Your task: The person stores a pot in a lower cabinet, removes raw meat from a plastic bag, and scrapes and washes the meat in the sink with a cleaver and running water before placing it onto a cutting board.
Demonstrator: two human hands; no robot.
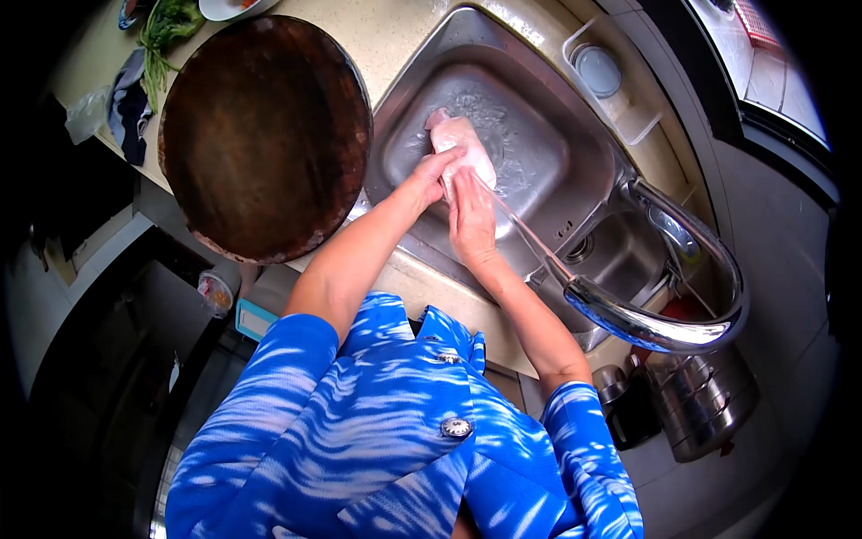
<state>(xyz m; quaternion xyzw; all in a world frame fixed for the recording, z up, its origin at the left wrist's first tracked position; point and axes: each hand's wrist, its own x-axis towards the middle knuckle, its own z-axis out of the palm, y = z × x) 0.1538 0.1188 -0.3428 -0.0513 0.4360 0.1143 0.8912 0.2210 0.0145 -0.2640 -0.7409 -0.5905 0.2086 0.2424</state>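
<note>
The left hand is gripping the pale meat inside the sink's near edge while the right hand is laying extended fingers on it, rinsing apparently going on, unfinished, with water running.

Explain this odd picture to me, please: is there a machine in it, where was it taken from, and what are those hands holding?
There is no robot here, just a person in a blue-and-white top using bare hands. The single picture comes from a camera worn on the head, looking forward and down. The left hand grips what looks like a pale piece of raw meat; the fingers of the right hand lie against it. Both are over a metal sink, with water running from the curved tap. On the counter are a big round brown board or lid and leafy greens.
</note>
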